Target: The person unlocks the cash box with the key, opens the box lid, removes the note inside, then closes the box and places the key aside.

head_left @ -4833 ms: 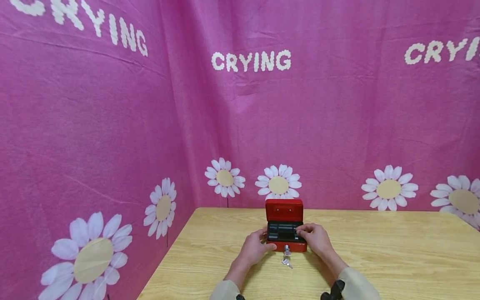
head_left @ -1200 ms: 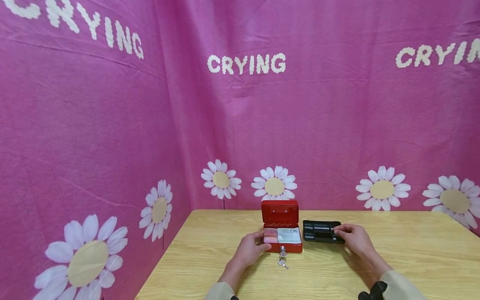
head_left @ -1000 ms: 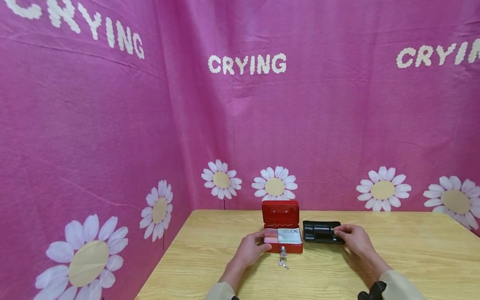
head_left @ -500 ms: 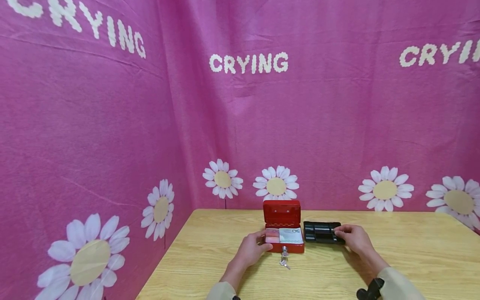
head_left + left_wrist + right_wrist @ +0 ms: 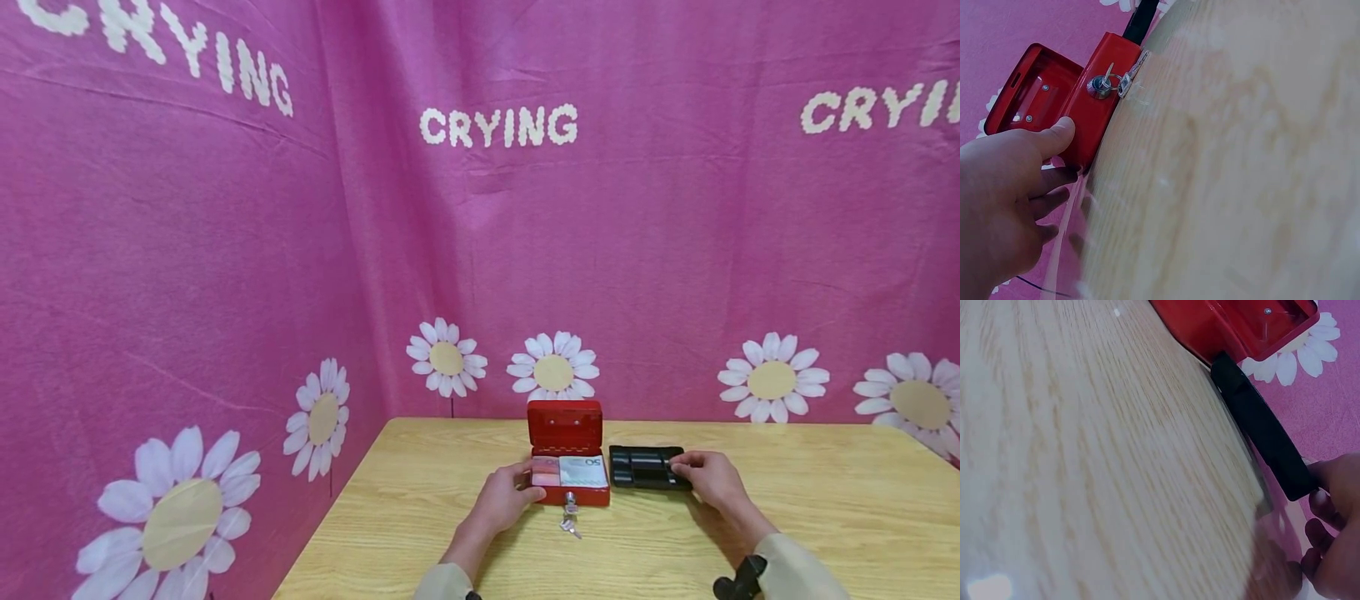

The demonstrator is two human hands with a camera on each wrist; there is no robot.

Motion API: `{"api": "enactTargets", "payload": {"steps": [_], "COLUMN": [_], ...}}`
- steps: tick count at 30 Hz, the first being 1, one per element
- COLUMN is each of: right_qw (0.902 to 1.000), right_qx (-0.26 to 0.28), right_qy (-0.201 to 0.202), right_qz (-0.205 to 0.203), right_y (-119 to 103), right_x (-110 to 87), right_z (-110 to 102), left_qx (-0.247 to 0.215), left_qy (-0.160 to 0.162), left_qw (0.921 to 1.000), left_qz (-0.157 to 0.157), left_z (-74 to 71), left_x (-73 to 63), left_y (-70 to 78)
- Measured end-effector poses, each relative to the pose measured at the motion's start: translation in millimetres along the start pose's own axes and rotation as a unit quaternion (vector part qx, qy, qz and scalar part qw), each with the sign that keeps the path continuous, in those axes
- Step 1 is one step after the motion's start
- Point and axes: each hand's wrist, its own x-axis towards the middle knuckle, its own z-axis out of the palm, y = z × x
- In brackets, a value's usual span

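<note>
Fingers of my right hand (image 5: 711, 481) pinch the black tray (image 5: 637, 468) at its right end, beside the open red box (image 5: 590, 497); my left hand (image 5: 501, 497) grips that box's corner. Whether the tray touches the table (image 5: 840, 508), I can't tell.

At lower right my right grip (image 5: 1342, 540) pinches the end of a black tray (image 5: 1260, 428), slanting up toward an open red box (image 5: 1225, 328); wooden surface (image 5: 1085, 456) fills the left.
</note>
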Motion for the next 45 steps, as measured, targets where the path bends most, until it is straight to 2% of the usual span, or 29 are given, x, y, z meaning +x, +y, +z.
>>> {"api": "enactTargets", "payload": {"steps": [11, 22, 26, 29, 33, 35, 40, 45], "right_qw": [0.9994, 0.9985, 0.9972, 0.9947, 0.9918, 0.9920, 0.9949, 0.9945], "right_qx": [-0.035, -0.054, -0.066, -0.081, -0.086, -0.076, -0.033, -0.018], "right_qy": [0.003, 0.011, 0.027, 0.057, 0.094, 0.100, 0.082, 0.075], "right_qz": [0.002, -0.004, 0.019, 0.026, 0.005, -0.012, -0.047, -0.070], "right_y": [-4, -1, -5, -11, -19, -22, -29, -38], "right_x": [-5.9, -9.6, -12.3, -13.7, -13.4, -13.0, -11.7, -13.7], "right_z": [-4, -5, -6, -6, -1, 1, 7, 16], "left_qx": [0.008, 0.007, 0.008, 0.010, 0.011, 0.011, 0.011, 0.008], "left_qy": [0.003, 0.001, 0.001, 0.003, 0.002, 0.002, 0.001, -0.002], "left_qw": [1.0000, 0.9998, 0.9997, 0.9997, 0.9998, 0.9999, 0.9999, 0.9996], "left_qz": [0.004, -0.018, -0.024, -0.021, -0.016, -0.011, -0.007, -0.028], "left_z": [0.5, 0.4, 0.4, 0.4, 0.0, -0.3, 0.1, 0.7], "left_x": [0.3, -0.4, -0.6, -0.3, -0.2, 0.0, 0.6, 0.5], "left_y": [-0.8, 1.2, 1.3, 1.1, 0.4, 0.3, -1.0, -0.1]}}
